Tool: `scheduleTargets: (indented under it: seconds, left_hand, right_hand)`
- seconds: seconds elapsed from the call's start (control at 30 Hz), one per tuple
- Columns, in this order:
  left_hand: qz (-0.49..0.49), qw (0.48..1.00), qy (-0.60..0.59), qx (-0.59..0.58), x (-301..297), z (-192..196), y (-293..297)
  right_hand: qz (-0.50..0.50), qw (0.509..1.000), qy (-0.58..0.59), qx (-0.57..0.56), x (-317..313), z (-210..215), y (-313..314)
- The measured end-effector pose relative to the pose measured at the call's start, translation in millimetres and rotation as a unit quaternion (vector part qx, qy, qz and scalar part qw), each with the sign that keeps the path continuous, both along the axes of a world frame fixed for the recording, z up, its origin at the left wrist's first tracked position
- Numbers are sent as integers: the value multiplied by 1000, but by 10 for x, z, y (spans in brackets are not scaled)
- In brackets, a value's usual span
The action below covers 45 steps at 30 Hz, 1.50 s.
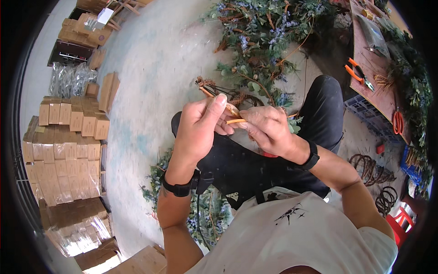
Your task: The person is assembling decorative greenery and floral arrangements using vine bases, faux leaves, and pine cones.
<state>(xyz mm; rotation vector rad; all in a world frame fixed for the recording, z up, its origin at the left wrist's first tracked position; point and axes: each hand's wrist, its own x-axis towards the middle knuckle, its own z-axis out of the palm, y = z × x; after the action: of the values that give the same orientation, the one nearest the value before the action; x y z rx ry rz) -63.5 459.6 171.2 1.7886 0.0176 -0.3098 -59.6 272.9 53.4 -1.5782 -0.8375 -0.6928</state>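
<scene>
Left hand: we are closing our left hand (198, 123) around a thin brown twig stem (206, 91), thumb pressing along its upper side.
Right hand: we are pinching a short orange wire piece (236, 121) between the fingertips of our right hand (267, 130), so this hand is gripping too.
Twig stem: it is running up and left out of our left hand, ending in a small tufted head, and it is sitting directly above our lap.
Lap: we are sitting with black trousers (319, 109) under both hands; everything below is placed relative to this lap.
Floor: a pale, worn concrete floor (155, 68) is spreading out to the left of and beyond our lap.
Foliage: a heap of green leafy branches with small blue flowers (264, 32) is lying on the floor just beyond our lap, and more sprigs (205, 219) are lying by its near left side.
Boxes: stacks of cardboard boxes (68, 150) are standing well to the left of our lap, some wrapped in clear film.
Board: a brown work board (376, 77) is sitting to the right of our lap, carrying orange-handled pliers (358, 71) and orange scissors (398, 122).
Wire coils: dark coiled wire rings (369, 169) are lying on the floor to the right of our lap, near the board.
Wrists: we are wearing a black band on each wrist.
</scene>
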Motion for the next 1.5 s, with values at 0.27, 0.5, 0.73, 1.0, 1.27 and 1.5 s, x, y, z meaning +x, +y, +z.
scheduleTargets:
  seconds: [0.27, 0.5, 0.73, 1.0, 1.27, 1.5]
  left_hand:
    - [56, 989, -137, -23, -112, -313, -130]
    - [143, 904, -399, 48, -243, -631, -353]
    - [110, 977, -169, -69, -199, -621, -300]
    - [117, 968, -208, -83, -357, -557, -326]
    - [229, 910, -347, -8, -377, -629, -438]
    - [291, 889, -351, -36, -462, -533, -335]
  right_hand:
    - [-9, 1000, 4, -3, -6, 10, 39]
    - [31, 991, 107, 79, -124, -18, 42]
    - [71, 980, 183, 13, -103, -152, -148]
    - [91, 960, 256, -71, -8, 543, -237]
    - [71, 920, 374, -92, -251, 275, -245]
    - [93, 942, 298, -119, 20, 120, -260]
